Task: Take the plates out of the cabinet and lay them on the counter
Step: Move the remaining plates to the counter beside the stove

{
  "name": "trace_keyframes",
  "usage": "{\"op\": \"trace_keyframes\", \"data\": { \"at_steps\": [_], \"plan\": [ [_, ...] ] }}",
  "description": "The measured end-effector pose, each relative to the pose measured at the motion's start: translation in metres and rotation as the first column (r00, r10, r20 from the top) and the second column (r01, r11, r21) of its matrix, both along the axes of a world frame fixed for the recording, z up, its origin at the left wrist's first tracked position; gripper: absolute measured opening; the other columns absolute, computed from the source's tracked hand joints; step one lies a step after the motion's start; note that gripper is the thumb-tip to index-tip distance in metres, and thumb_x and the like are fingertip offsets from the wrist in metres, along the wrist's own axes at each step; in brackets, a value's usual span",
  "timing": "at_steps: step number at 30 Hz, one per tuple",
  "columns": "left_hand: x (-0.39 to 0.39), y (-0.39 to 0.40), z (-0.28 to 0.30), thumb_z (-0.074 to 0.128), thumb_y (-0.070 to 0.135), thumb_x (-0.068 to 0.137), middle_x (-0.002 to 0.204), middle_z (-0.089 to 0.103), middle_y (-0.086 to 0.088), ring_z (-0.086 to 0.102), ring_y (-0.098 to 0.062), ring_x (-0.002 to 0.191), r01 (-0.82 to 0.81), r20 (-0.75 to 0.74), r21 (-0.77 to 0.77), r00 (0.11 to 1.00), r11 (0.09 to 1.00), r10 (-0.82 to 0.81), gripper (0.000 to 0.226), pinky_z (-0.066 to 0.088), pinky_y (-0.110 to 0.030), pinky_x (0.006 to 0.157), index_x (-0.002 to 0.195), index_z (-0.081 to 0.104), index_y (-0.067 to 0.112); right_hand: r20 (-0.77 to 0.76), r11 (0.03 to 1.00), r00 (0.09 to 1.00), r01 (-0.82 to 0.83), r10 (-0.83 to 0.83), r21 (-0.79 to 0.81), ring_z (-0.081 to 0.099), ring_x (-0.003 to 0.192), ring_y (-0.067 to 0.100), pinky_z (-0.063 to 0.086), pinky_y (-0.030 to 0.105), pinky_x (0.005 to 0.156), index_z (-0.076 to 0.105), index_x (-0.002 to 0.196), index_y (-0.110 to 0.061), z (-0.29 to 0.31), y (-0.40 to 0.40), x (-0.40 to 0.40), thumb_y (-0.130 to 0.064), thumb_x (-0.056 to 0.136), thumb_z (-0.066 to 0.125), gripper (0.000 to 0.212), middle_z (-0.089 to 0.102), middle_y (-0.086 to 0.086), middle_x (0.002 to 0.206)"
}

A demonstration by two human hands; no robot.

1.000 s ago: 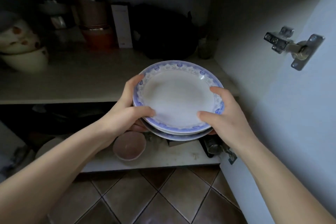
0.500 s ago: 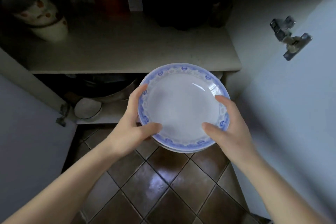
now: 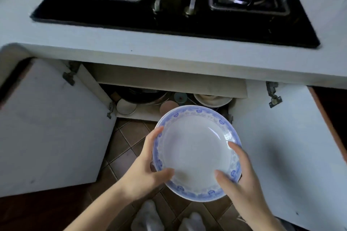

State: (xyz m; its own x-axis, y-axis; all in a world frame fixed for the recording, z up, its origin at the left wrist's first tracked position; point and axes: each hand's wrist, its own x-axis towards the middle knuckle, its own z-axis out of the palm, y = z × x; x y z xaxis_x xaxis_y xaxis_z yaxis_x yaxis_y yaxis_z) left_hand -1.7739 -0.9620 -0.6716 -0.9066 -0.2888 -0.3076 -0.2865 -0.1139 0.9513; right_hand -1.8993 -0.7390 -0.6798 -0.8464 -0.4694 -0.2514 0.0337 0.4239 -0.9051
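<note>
I hold a stack of white plates with blue patterned rims [image 3: 195, 148] level over the tiled floor, in front of the open cabinet [image 3: 169, 80]. My left hand [image 3: 146, 169] grips the stack's left rim, thumb on top. My right hand [image 3: 238, 172] grips the right rim the same way. Only the top plate shows clearly; the ones beneath are mostly hidden. The pale counter [image 3: 131, 43] runs across the view above the cabinet.
A black two-burner gas hob [image 3: 174, 20] fills the counter's middle. Both white cabinet doors [image 3: 50, 127] [image 3: 289, 146] stand open to either side. Bowls and a dark pan [image 3: 142, 95] sit on the lower shelf. My feet in white socks [image 3: 148, 215] are below.
I have lifted the plates out of the cabinet and risen; the view now looks down on the counter and hob, with the cabinet shelf below and behind the plates.
</note>
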Motion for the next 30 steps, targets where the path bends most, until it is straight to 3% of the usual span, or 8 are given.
{"op": "trace_keyframes", "data": {
  "at_steps": [3,7,13,17,22,27,30],
  "plan": [
    [0.009,-0.002,0.043,0.069,-0.001,0.071,0.122,0.043,0.033,0.046,0.000,0.122,-0.039,0.001,0.015,0.999,0.999,0.039,0.095,0.049,-0.019,0.089,0.137,0.023,0.050,0.010,0.999,0.999,-0.033,0.033,0.010,0.049,0.110,-0.016,0.041,0.001,0.074,0.046,0.125,-0.051,0.046,-0.006,0.001,-0.014,0.075,0.075,0.069,0.049,-0.042,0.119],
    [0.015,-0.005,0.100,0.068,-0.001,0.072,0.119,0.044,0.037,0.047,0.004,0.120,-0.097,-0.022,0.013,0.995,0.995,0.097,0.093,0.047,-0.014,0.087,0.137,0.023,0.047,0.022,0.995,0.995,-0.093,0.093,0.025,0.048,0.108,-0.017,0.045,0.010,0.076,0.042,0.122,-0.058,0.110,-0.021,-0.007,-0.032,0.066,0.067,0.067,0.046,-0.046,0.115],
    [0.027,-0.017,0.177,0.067,-0.001,0.072,0.117,0.043,0.040,0.047,0.000,0.122,-0.205,-0.069,0.018,0.976,0.979,0.205,0.092,0.050,-0.027,0.094,0.136,0.024,0.050,0.010,0.978,0.978,-0.210,0.210,-0.007,0.047,0.117,-0.007,0.048,0.036,0.099,0.040,0.129,-0.055,0.192,-0.050,-0.016,-0.033,0.069,0.067,0.069,0.044,-0.041,0.123],
    [0.040,-0.026,0.211,0.071,0.003,0.073,0.114,0.045,0.039,0.051,0.000,0.117,-0.289,-0.103,0.031,0.951,0.957,0.290,0.092,0.054,-0.028,0.085,0.134,0.027,0.055,-0.012,0.959,0.960,-0.282,0.281,-0.026,0.049,0.122,0.006,0.047,0.046,0.101,0.040,0.129,-0.056,0.229,-0.073,-0.016,-0.033,0.069,0.068,0.070,0.048,-0.027,0.132],
    [0.065,-0.044,0.234,0.074,0.005,0.073,0.111,0.045,0.041,0.052,0.004,0.113,-0.384,-0.110,0.042,0.916,0.922,0.386,0.094,0.054,-0.022,0.081,0.136,0.024,0.054,-0.043,0.927,0.927,-0.373,0.372,-0.034,0.044,0.124,-0.006,0.042,0.037,0.104,0.040,0.128,-0.058,0.253,-0.110,-0.008,-0.034,0.068,0.069,0.072,0.045,-0.036,0.131],
    [0.099,-0.074,0.246,0.074,0.009,0.074,0.119,0.045,0.037,0.053,-0.002,0.117,-0.460,-0.129,0.026,0.879,0.887,0.460,0.095,0.053,-0.025,0.085,0.139,0.020,0.053,-0.088,0.880,0.879,-0.473,0.468,-0.039,0.036,0.120,-0.021,0.039,0.013,0.087,0.038,0.125,-0.063,0.264,-0.158,0.010,-0.038,0.066,0.068,0.071,0.040,-0.049,0.125],
    [0.119,-0.098,0.253,0.077,0.020,0.071,0.122,0.043,0.039,0.052,0.000,0.118,-0.498,-0.136,-0.002,0.859,0.867,0.493,0.097,0.052,-0.023,0.087,0.141,0.018,0.052,-0.080,0.855,0.857,-0.515,0.510,-0.062,0.033,0.119,-0.025,0.037,0.011,0.085,0.038,0.126,-0.061,0.267,-0.190,0.024,-0.033,0.072,0.073,0.071,0.037,-0.052,0.124]
  ]
}}
